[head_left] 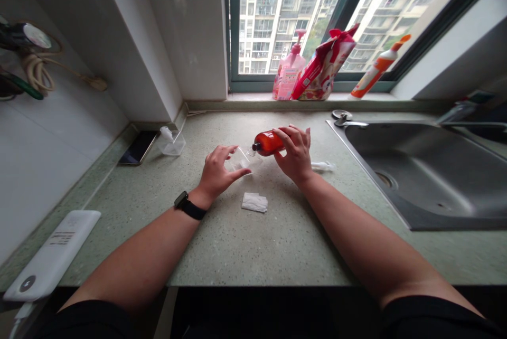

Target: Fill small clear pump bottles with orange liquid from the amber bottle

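Note:
My right hand [295, 151] grips an amber bottle [269, 142], tipped on its side with its dark neck pointing left. Just below that neck, a small clear plastic box [242, 159] is held by my left hand [217, 170], thumb on the near side and fingers on the far side. Whether liquid is running from the bottle I cannot make out. A folded white tissue [254, 203] lies on the counter in front of the box. Beside my right wrist is a clear-and-white plastic item [322, 166], partly hidden.
At the left are another clear box [173, 144] with a white pump top [166, 133], a phone [138, 148] and a white power bank [53, 254]. A steel sink [431, 170] is at the right. A pink pump bottle [289, 75], red bag [327, 67] and orange bottle [374, 72] line the sill.

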{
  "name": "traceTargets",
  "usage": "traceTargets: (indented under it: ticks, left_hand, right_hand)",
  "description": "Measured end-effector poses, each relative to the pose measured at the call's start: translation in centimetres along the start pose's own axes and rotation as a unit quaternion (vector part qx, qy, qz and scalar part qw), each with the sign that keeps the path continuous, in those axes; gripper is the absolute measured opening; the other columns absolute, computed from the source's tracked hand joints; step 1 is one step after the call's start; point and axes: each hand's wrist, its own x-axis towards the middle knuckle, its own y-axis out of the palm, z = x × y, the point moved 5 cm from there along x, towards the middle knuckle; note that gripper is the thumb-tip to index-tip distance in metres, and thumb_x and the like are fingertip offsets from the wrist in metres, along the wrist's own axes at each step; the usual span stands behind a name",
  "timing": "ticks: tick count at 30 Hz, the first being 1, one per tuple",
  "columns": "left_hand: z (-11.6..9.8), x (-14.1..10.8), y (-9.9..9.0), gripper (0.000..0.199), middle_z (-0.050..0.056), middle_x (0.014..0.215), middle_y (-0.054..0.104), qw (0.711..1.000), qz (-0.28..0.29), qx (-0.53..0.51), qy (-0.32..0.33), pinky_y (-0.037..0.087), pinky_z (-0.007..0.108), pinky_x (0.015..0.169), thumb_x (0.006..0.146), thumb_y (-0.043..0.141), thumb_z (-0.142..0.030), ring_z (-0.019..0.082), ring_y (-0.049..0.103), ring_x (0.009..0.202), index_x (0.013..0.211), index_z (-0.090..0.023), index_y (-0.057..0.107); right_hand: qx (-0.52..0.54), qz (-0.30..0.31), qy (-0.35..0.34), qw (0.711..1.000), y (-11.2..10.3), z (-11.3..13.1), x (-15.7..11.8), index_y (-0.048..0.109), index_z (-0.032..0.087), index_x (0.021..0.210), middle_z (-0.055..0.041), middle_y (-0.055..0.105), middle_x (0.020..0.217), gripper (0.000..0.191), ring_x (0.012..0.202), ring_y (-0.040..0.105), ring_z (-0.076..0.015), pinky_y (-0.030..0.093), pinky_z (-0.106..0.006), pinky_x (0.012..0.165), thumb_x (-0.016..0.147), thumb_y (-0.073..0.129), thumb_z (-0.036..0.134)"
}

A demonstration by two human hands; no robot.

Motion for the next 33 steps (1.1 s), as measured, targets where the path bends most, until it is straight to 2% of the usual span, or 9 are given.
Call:
traceTargets:
  ticks: [15, 33]
  left_hand:
    - [0.13, -0.03, 0.12, 0.074, 0.009, 0.119, 0.070, 1.000, 0.000, -0.009, 0.003, 0.063, 0.045, 0.095, 0.079, 0.089, -0.065, 0.026, 0.073, 0.102, 0.135, -0.023, 0.067]
    - [0.27, -0.05, 0.29, 0.074, 0.009, 0.118, 0.071, 1.000, -0.004, -0.011, 0.016, 0.065, 0.043, 0.091, 0.078, 0.089, -0.066, 0.024, 0.074, 0.098, 0.134, -0.021, 0.068]
  right_hand:
    - [0.002, 0.019, 0.015, 1.000, 0.28, -0.29, 0.04, 0.053, 0.040, 0.154, -0.0067, 0.063, 0.146, 0.072, 0.149, 0.048, -0.0397, 0.019, -0.079, 0.131, 0.088, 0.064, 0.014]
    - [-0.020, -0.001, 0.001, 1.000, 0.32, -0.21, -0.06, 0.054, 0.037, 0.151, -0.0067, 0.063, 0.145, 0.068, 0.146, 0.050, -0.0361, 0.019, -0.072, 0.132, 0.088, 0.066, 0.014]
